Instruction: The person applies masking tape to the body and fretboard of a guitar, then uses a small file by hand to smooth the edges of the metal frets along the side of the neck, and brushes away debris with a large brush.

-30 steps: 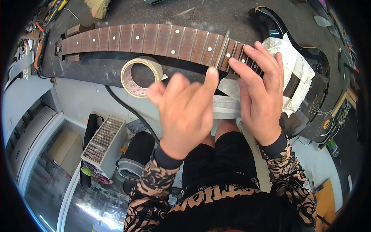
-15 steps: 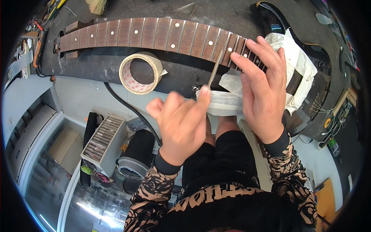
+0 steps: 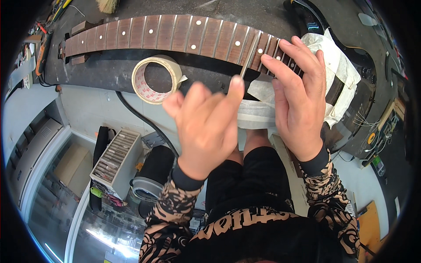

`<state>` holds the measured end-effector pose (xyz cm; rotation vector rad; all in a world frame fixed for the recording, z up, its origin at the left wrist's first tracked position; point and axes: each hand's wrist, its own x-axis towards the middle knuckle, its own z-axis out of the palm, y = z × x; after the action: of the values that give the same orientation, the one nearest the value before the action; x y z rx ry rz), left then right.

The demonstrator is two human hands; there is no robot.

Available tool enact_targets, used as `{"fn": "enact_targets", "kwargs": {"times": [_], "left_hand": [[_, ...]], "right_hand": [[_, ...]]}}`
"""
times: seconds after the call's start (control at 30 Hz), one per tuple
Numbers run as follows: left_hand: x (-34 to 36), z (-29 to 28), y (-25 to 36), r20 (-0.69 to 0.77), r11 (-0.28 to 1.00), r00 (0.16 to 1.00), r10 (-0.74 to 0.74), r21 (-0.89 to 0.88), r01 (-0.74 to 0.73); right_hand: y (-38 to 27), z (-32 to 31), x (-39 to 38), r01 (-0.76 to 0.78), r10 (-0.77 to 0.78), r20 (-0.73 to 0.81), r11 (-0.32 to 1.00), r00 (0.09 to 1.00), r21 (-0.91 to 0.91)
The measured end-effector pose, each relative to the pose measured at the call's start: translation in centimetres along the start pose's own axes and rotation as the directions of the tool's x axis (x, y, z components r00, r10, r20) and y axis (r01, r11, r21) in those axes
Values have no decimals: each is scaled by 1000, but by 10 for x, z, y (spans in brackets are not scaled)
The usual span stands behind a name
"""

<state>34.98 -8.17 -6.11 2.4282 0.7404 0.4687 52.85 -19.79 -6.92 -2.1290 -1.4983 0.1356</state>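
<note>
An electric guitar lies on the bench, its brown fretboard [image 3: 153,37] with metal frets and white dots facing up. My left hand [image 3: 208,127] is closed around a thin metal file [image 3: 250,58], which lies across the fretboard along a fret near the body end. Its grip end is hidden in my fingers. My right hand [image 3: 302,96] is open, its fingers stretched over the last frets and the fingertips resting on the neck. Pale masking paper [image 3: 344,83] covers part of the black guitar body [image 3: 355,48] beside it.
A roll of masking tape [image 3: 176,72] sits at the bench's near edge, left of my left hand. A wooden block [image 3: 81,59] props the neck's far left end. Cables [image 3: 372,127] hang at the right; a case of discs [image 3: 115,158] stands below the bench.
My left hand has pushed forward, carrying the file farther across the fretboard. My right hand stays in nearly the same place. The whole view has shifted slightly.
</note>
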Motion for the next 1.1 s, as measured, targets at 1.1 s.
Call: {"fn": "enact_targets", "kwargs": {"times": [1.1], "left_hand": [[14,-1,2,-34,999,999,41,7,-41]], "right_hand": [[5,4,-1,6,-8,-62,999,998,-34]]}}
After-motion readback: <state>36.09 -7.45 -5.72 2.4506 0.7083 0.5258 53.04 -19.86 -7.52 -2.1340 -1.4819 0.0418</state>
